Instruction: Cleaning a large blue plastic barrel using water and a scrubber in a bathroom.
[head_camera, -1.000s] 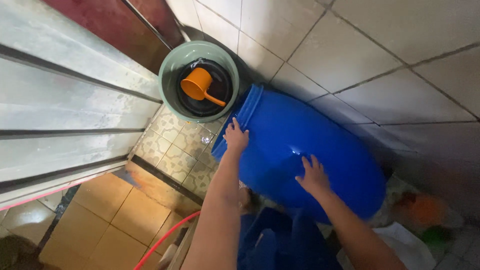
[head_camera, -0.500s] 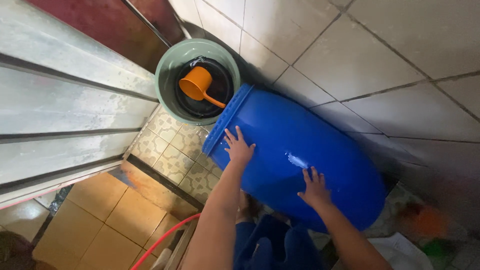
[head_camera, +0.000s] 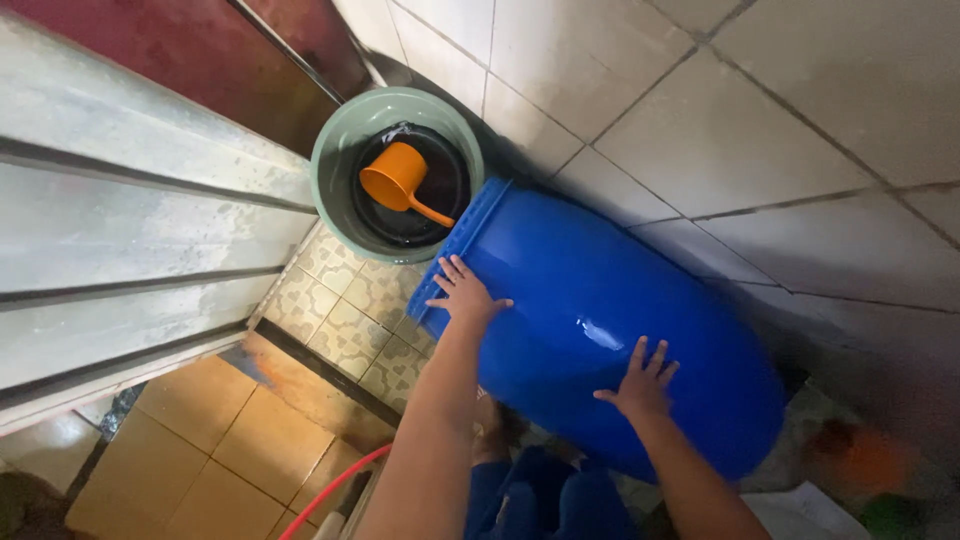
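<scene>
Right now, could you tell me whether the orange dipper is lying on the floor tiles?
No, the orange dipper sits inside the green basin, beside the blue drum's rim.

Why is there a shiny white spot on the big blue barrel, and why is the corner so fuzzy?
In the head view, the white spot on the blue barrel is glare from light bouncing off its smooth plastic, between the left hand and right hand. The bottom right corner is dim and out of focus, so the orange and green things there are only blurs.
</scene>
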